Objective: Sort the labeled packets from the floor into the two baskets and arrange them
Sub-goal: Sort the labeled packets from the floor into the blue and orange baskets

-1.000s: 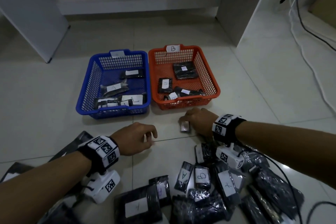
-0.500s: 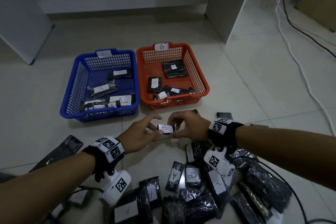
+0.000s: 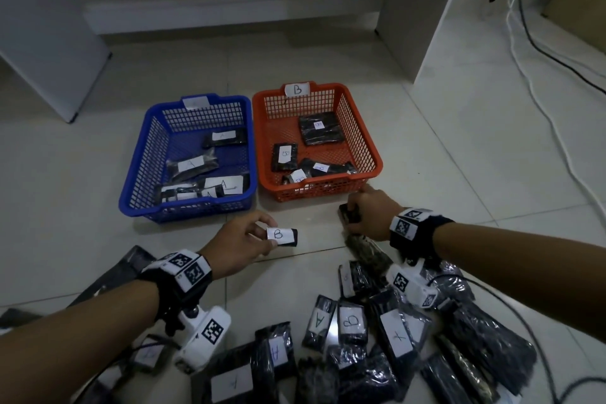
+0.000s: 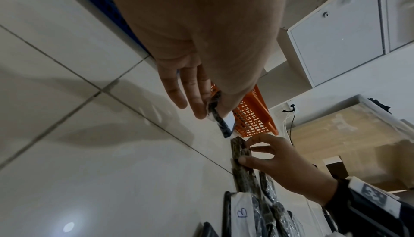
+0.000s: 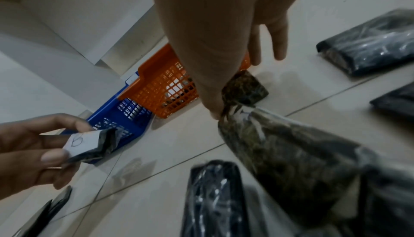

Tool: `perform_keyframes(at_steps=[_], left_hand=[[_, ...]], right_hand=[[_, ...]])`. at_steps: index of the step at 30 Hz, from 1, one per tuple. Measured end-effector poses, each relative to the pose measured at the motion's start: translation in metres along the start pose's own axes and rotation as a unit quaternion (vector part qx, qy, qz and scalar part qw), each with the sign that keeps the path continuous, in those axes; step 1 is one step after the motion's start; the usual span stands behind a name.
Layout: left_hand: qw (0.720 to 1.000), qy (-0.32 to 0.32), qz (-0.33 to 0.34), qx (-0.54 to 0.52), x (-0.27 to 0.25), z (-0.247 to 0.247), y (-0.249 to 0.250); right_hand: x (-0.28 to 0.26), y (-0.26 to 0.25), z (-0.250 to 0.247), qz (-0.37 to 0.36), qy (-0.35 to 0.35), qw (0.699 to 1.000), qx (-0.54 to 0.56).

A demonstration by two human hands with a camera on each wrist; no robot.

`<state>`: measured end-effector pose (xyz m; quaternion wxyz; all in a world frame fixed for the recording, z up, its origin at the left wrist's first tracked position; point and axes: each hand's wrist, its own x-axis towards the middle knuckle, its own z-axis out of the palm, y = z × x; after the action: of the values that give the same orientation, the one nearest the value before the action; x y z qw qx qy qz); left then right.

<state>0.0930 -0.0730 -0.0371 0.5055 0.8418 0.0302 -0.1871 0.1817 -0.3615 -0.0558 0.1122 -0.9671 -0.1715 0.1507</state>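
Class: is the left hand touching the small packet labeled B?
Touching. The head view shows the left hand pinching the B packet between thumb and fingers.

— Where do the two baskets sit?

— Side by side on the floor (image 3: 459, 147), touching. The left basket (image 3: 137, 174) holds packets marked A, the right basket (image 3: 370, 147) packets marked B.

— And the hands?

— Nearer us than the baskets. The left hand (image 3: 236, 246) holds a B packet (image 3: 282, 236) above the floor, in front of the gap between them. The right hand (image 3: 370, 213) is on a small packet (image 3: 346, 215) just before the right basket's near corner.

— The rest?

— A heap of packets (image 3: 377, 338) lies closest to us, to the right.
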Motion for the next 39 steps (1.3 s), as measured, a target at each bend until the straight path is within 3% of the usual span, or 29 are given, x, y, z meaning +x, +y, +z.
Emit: perform_keyframes(at_steps=[2,5,9,11,15,19,23,27,30,33,36,39], left_hand=[[1.000,0.001,0.001,0.001,-0.003,-0.001,-0.002],[1.000,0.000,0.005,-0.001,-0.005,-0.003,-0.002],[1.000,-0.001,0.012,0.002,-0.009,-0.004,0.002],[1.000,0.001,0.012,0.003,-0.011,-0.006,0.005],[1.000,0.011,0.017,-0.007,-0.016,-0.010,0.009],[0.999,0.023,0.025,-0.007,-0.018,-0.014,0.013],[0.997,0.048,0.049,-0.016,-0.010,-0.015,0.023],[0.992,0.085,0.086,-0.021,0.007,-0.020,0.041],[0.988,0.101,0.115,0.021,0.029,-0.024,0.053],[0.983,0.132,0.113,0.057,0.056,-0.024,0.059],[0.966,0.177,0.105,0.157,0.082,-0.021,0.063],[0.938,0.173,0.104,0.282,0.105,-0.017,0.070]], right_hand=[[0.003,-0.004,0.007,0.039,-0.016,0.999,0.006],[0.004,-0.012,0.004,0.065,0.014,0.996,0.058],[-0.002,-0.022,-0.010,0.056,-0.023,0.976,0.210],[-0.008,-0.025,-0.016,0.066,-0.052,0.942,0.326],[-0.022,-0.035,-0.028,0.163,-0.165,0.822,0.520],[-0.021,-0.040,-0.033,0.154,-0.222,0.788,0.553],[-0.015,-0.037,-0.036,0.098,-0.212,0.807,0.543],[0.003,-0.025,-0.059,0.063,-0.133,0.820,0.554],[0.021,-0.012,-0.084,0.058,-0.024,0.863,0.501],[0.036,0.002,-0.103,0.056,0.058,0.924,0.373],[0.052,0.015,-0.106,0.056,0.086,0.957,0.271],[0.066,0.021,-0.095,0.052,0.103,0.972,0.207]])
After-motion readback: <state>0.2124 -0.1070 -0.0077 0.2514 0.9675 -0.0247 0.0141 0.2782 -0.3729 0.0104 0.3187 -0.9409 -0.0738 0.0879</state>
